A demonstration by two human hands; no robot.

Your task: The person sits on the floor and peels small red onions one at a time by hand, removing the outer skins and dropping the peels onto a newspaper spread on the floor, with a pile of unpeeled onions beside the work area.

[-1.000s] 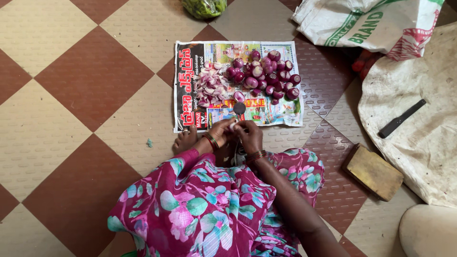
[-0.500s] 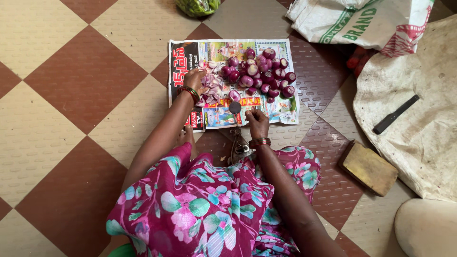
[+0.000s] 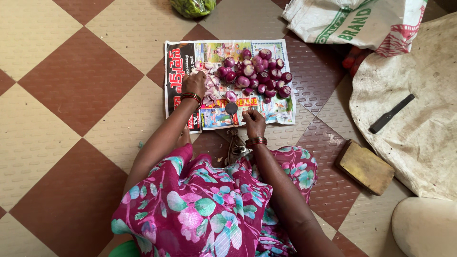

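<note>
A sheet of newspaper (image 3: 278, 112) lies on the tiled floor in front of me. On it is a heap of several small red onions (image 3: 259, 74), with a pile of pale onion peels and cut pieces (image 3: 209, 81) to the left. My left hand (image 3: 195, 85) reaches forward and rests on the peel pile, fingers turned down and hidden. My right hand (image 3: 253, 122) stays close to me with curled fingers, just right of an upright floor blade (image 3: 232, 108). What either hand holds is hidden.
A white woven sack (image 3: 362, 21) lies at the back right and a dirty cloth sack (image 3: 419, 119) with a dark knife (image 3: 392, 113) on it to the right. A wooden block (image 3: 365, 167) sits near my right knee. A green bag (image 3: 193, 6) lies beyond the newspaper.
Both hands were together at the blade a second ago. My left hand has since stretched forward to the peel pile, while my right hand stayed by the blade.
</note>
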